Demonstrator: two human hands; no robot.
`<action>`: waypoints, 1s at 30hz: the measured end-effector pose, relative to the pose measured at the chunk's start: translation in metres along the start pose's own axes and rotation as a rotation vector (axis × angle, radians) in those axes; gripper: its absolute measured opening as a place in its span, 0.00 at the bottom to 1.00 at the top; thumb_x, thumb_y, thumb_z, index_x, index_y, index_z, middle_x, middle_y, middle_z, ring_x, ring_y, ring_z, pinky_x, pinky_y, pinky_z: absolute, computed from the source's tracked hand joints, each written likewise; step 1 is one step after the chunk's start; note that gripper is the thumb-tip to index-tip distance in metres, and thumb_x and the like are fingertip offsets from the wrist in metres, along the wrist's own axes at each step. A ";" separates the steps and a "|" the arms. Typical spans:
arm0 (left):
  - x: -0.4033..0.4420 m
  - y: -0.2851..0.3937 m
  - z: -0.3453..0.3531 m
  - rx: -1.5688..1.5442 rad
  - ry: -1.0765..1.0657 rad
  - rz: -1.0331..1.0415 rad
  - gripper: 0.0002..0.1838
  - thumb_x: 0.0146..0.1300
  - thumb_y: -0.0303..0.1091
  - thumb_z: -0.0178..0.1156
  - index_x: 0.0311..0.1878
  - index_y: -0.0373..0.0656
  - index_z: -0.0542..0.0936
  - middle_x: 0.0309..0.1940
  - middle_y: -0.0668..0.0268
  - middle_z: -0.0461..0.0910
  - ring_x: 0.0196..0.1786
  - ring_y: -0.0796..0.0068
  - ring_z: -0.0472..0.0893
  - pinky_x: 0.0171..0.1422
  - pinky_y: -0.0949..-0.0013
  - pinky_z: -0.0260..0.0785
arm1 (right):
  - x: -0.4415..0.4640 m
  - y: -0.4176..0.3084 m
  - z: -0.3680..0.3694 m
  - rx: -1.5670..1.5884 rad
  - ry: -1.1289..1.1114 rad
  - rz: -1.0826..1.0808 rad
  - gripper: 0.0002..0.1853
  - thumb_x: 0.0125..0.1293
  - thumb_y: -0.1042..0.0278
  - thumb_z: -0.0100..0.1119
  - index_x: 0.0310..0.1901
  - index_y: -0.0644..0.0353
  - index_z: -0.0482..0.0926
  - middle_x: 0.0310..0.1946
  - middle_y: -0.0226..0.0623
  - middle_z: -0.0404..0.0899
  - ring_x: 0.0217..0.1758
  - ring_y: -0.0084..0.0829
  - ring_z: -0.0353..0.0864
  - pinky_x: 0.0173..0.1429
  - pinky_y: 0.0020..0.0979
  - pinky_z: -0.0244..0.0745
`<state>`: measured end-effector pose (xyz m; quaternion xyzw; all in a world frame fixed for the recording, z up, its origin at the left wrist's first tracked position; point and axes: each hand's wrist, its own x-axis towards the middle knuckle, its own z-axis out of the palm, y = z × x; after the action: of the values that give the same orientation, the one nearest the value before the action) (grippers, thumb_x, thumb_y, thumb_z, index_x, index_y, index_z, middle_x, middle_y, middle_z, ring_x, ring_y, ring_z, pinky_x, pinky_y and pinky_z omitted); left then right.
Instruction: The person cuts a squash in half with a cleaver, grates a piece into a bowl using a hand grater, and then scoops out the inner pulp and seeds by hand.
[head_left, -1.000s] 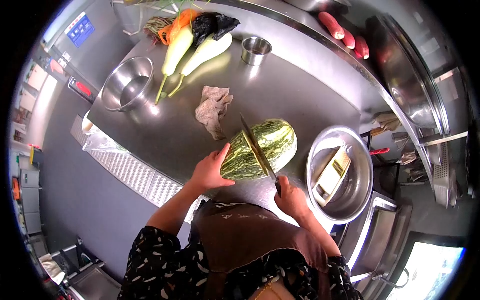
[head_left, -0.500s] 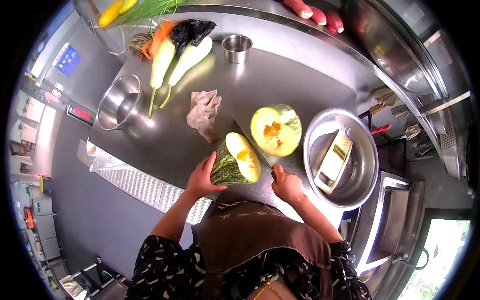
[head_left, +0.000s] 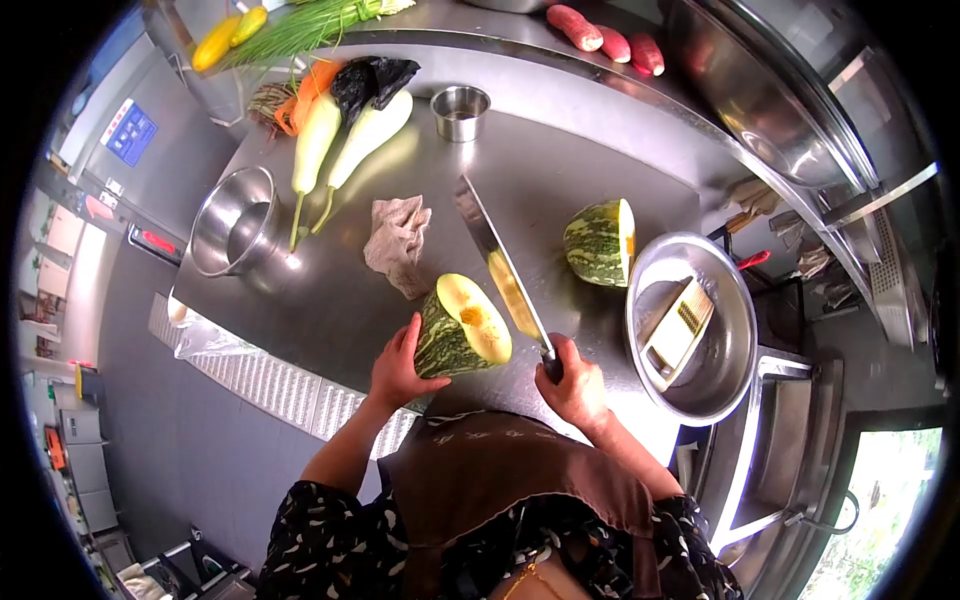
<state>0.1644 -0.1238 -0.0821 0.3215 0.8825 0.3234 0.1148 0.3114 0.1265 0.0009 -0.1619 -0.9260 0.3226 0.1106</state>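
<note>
A person in a brown apron (head_left: 520, 470) works at a steel worktop (head_left: 570, 150), the left hand (head_left: 398, 370) holding a green-striped squash half (head_left: 450, 335) at its rounded end, thumb and fingers spread apart against the rind. The half rests near the worktop's front edge, its pale cut face, orange at the center, turned up and toward the knife (head_left: 500, 262). The right hand (head_left: 574, 385) grips that knife by its dark handle, fingers curled closed around it, the long blade angled away from the body and marked with a yellowish patch. Beyond the blade, on the right, sits the other squash half (head_left: 597, 245), cut side facing right, just beside a large steel basin (head_left: 700, 419) in which a pale grater (head_left: 680, 335) lies; whether rind and rim touch cannot be told. A crumpled cloth (head_left: 397, 242) lies beyond the held half. Farther back are two pale gourds, one left (head_left: 315, 145) and one right (head_left: 372, 138), beside a black bag (head_left: 368, 88), with a small steel cup (head_left: 461, 115) to their right and a steel bowl (head_left: 204, 232) to their left.
</note>
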 end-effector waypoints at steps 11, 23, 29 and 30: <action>0.047 0.033 -0.010 -0.117 0.173 0.217 0.58 0.46 0.47 0.72 0.71 0.34 0.44 0.65 0.44 0.57 0.66 0.49 0.63 0.69 0.56 0.56 | 0.037 -0.041 -0.010 -0.065 0.175 -0.389 0.23 0.46 0.73 0.62 0.48 0.54 0.74 0.26 0.38 0.76 0.25 0.38 0.79 0.31 0.35 0.76; 0.117 -0.012 -0.111 -1.491 0.145 -0.332 0.18 0.60 0.26 0.56 0.54 0.42 0.70 0.41 0.65 0.79 0.36 0.72 0.81 0.37 0.72 0.75 | 0.057 -0.054 -0.021 -0.068 0.127 -0.457 0.30 0.49 0.68 0.67 0.57 0.56 0.71 0.49 0.44 0.73 0.49 0.44 0.73 0.53 0.40 0.70; 0.143 -0.121 -0.106 -1.178 -0.018 -0.569 0.13 0.59 0.28 0.62 0.46 0.42 0.72 0.26 0.75 0.71 0.26 0.83 0.70 0.43 0.58 0.79 | 0.025 0.022 -0.046 -0.144 0.194 -0.091 0.25 0.51 0.75 0.63 0.54 0.59 0.72 0.47 0.47 0.74 0.51 0.47 0.74 0.55 0.41 0.71; 0.147 -0.122 -0.100 -1.064 0.039 -0.649 0.11 0.59 0.30 0.63 0.42 0.42 0.72 0.24 0.75 0.70 0.26 0.82 0.71 0.40 0.60 0.79 | 0.020 0.029 -0.047 -0.149 0.192 -0.055 0.25 0.52 0.75 0.63 0.54 0.59 0.72 0.46 0.47 0.74 0.51 0.47 0.74 0.55 0.41 0.71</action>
<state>-0.0492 -0.1503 -0.0830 -0.0705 0.6552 0.6731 0.3356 0.3135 0.1815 0.0209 -0.1743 -0.9366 0.2326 0.1955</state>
